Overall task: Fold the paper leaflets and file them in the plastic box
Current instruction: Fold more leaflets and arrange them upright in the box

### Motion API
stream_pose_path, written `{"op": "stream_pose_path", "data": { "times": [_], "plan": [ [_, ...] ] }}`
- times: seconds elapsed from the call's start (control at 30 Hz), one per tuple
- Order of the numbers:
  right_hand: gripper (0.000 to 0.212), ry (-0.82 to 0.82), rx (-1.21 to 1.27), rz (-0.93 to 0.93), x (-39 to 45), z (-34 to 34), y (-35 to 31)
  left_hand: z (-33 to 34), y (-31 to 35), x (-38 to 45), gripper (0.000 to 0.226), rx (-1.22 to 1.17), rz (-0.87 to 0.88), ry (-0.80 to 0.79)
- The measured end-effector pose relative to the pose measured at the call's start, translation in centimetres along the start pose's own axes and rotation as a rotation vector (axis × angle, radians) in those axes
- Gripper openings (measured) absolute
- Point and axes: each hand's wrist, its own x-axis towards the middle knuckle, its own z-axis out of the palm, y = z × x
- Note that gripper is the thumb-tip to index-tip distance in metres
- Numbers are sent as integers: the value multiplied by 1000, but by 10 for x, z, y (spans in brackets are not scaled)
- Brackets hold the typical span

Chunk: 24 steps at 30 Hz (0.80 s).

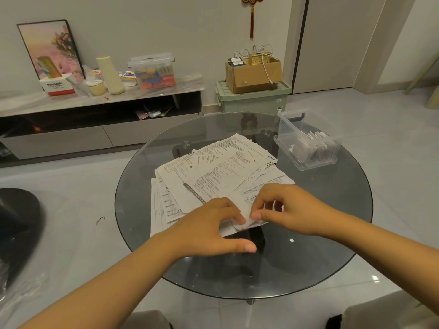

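A loose pile of printed paper leaflets [218,172] lies spread on the round glass table [332,245]. At the pile's near edge, both hands work on one small folded leaflet [247,223]. My left hand [209,229] presses its fingertips on the leaflet's left part, thumb stretched out over the glass. My right hand [289,210] pinches the leaflet's right edge between thumb and forefinger. A clear plastic box [306,141] stands at the table's far right, with several folded leaflets upright inside it.
A green storage bin [251,98] topped by a cardboard box [254,72] stands beyond the table. A low cabinet [99,108] along the wall carries a lidded clear box, a cream cylinder and cartons. A dark seat [16,224] is at the left.
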Motion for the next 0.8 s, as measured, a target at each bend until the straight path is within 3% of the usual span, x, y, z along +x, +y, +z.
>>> {"op": "stream_pose_path", "data": {
  "times": [0.13,0.33,0.43,0.5,0.67,0.8],
  "plan": [
    [11,14,184,115,10,-1,-6,7,1,5,60,-33,-24,108],
    [23,107,380,272,22,7,-6,9,4,10,20,-196,-123,318],
    [17,111,253,270,24,15,-3,13,1,14,46,-251,-151,361],
    [30,99,124,286,25,23,0,14,-2,16,58,-222,-165,348],
    [57,49,-87,285,24,35,0,14,-5,21,65,-73,-192,251],
    [61,20,-234,288,26,35,0,10,-4,25,66,-72,-213,242]
  ]
}}
